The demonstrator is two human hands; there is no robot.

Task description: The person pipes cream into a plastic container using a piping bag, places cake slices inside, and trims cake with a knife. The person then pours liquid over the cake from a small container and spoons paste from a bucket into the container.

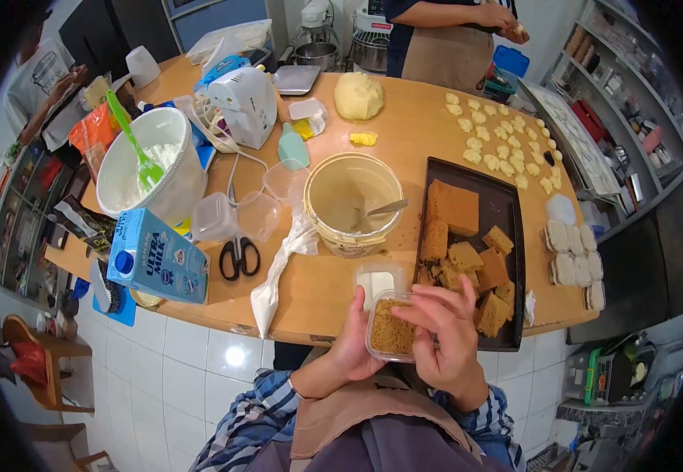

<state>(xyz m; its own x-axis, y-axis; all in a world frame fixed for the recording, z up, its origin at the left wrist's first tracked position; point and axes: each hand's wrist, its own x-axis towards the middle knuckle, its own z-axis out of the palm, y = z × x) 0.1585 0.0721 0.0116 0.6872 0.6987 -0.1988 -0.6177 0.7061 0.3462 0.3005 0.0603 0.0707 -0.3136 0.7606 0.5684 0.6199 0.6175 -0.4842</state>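
My left hand (pixel 355 340) is wrapped round the side of a small clear plastic container (pixel 371 346). Brown sponge cake (pixel 393 326) fills its bottom. Over the container, my right hand (pixel 445 334) has its fingers stretched and apart, with fingertips on or just above the cake; exact contact is unclear. Just beyond my hands, another clear container with a white layer (pixel 378 282) lies on the table. To the right, a dark baking tray (pixel 512 259) bears a large block of sponge cake (pixel 453 206) and several cut pieces (pixel 492 267).
A tub with a spoon (pixel 349 169) stands mid-table. Left are a piping bag (pixel 282 275), scissors (pixel 239 258), a milk carton (pixel 158 258) and a white bowl (pixel 151 169). Dough pieces (pixel 503 141) and filled containers (pixel 574 256) lie right. A person in an apron (pixel 448 51) stands opposite.
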